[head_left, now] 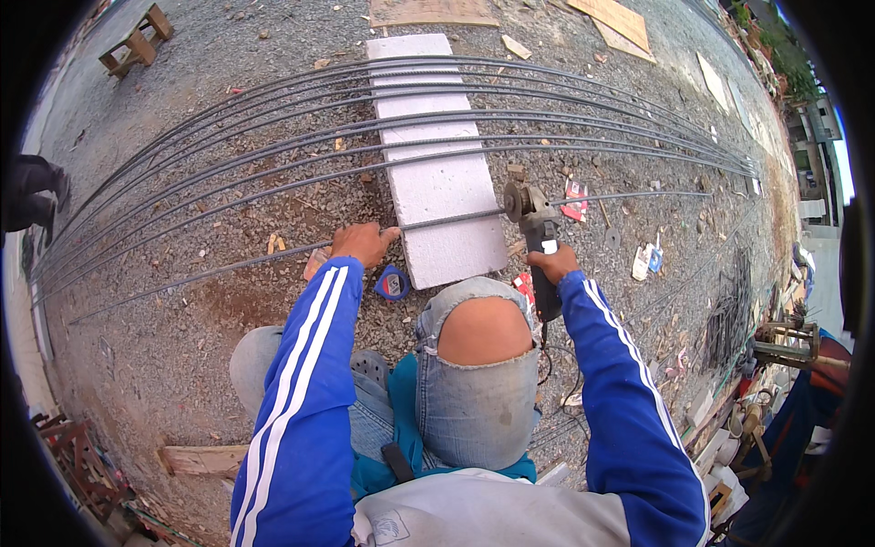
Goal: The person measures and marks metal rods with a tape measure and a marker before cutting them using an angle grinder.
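Observation:
My left hand (365,244) is closed round a ribbed steel rebar (447,220) that lies across a long pale lightweight block (441,173). In my right hand (554,264) is an angle grinder (544,239), gripped by its dark body. The grinder's disc (519,199) is at the rebar just past the block's right edge; whether it touches the bar I cannot tell. Several more rebars (428,116) run across the block farther from me. Close to my left hand, a blue tape measure (392,283) rests on the gravel.
My bent knee (483,331) is just before the block. A small wooden stool (137,41) stands at the far left, with plywood sheets (612,25) at the far right. Wire bundles (729,314) and scraps lie to the right. Dark-clad legs (35,193) show at the left rim.

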Motion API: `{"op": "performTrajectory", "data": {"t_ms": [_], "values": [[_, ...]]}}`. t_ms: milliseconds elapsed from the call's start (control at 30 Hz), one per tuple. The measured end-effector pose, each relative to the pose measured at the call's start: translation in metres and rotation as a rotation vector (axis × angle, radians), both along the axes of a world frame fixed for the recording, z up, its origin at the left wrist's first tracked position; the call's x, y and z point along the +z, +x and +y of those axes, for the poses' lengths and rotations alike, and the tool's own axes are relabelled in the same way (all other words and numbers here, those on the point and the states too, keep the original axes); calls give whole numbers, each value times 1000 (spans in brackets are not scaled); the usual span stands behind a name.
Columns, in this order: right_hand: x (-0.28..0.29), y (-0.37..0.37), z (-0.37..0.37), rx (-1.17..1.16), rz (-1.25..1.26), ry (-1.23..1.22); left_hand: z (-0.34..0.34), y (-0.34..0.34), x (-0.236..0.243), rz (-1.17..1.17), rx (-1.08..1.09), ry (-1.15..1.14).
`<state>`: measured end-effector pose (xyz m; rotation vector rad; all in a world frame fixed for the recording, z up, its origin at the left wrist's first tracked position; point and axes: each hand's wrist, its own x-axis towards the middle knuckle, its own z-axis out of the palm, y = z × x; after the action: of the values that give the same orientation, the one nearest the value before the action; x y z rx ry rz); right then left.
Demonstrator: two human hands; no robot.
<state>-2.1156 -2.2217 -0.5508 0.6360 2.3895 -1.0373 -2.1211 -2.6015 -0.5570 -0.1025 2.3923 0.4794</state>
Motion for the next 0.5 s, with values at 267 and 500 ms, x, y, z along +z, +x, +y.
{"op": "performTrajectory", "data": {"t_ms": [267,500], "values": [[6,6,-4,-1,50,-9,-1,1,-3,21,-3,1],[7,12,-2,17,60,9,1,0,0,15,3,9]]}}
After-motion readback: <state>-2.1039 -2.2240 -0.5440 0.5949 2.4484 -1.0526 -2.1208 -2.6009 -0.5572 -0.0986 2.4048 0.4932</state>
